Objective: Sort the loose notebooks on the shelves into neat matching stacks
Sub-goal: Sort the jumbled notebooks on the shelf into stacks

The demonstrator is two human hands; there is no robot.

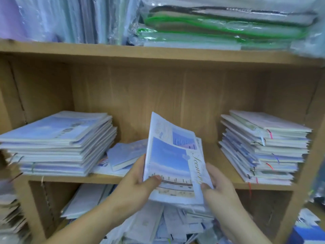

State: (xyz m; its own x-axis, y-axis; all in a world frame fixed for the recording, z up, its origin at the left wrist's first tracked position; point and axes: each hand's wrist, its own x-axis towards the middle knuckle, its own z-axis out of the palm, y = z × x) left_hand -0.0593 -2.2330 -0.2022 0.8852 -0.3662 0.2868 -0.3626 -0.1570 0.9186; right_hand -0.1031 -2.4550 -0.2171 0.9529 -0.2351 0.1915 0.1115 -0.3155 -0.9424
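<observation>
Head view: two stacks (58, 141) (263, 147) are done-ish, a bundle (174, 161) is gripped by both hands (139, 185) (219, 187), and the lower pile (158, 222) is unsorted.

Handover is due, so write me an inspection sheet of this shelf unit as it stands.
Surface: wooden middle shelf, holding stacks at both ends.
Job's things: held notebooks, tilted upright; left stack, mostly blue covers; right stack, uneven edges; loose notebook lying askew beside the left stack.
Clutter: jumbled notebooks on the lower shelf; plastic-wrapped packs above.
Hands: left hand and right hand grip the held notebooks' lower corners.
Cables: nothing seen.
Surroundings: blurred piles at the left edge.
</observation>
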